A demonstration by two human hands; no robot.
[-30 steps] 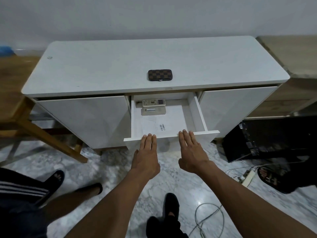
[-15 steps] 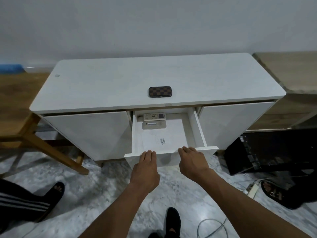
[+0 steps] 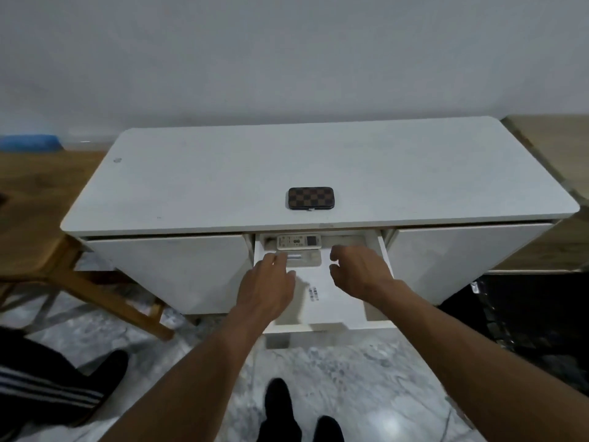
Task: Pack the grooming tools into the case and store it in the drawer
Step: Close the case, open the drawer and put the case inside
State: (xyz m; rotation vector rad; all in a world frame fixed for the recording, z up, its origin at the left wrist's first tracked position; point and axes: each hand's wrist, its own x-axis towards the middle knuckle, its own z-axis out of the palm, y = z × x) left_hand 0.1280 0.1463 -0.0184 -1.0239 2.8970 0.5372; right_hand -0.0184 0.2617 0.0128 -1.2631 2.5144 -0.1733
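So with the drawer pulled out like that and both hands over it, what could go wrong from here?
The checkered case lies near the cabinet top's front edge, just above the open drawer; a hand rising could knock it off. The drawer already holds a remote and a sheet of paper, so the case might land on them. The left hand and right hand hold nothing.

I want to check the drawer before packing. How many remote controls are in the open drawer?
1. The remote control lies at the back of the open drawer, partly under the cabinet top. Deeper parts of the drawer are hidden, so another may be there.
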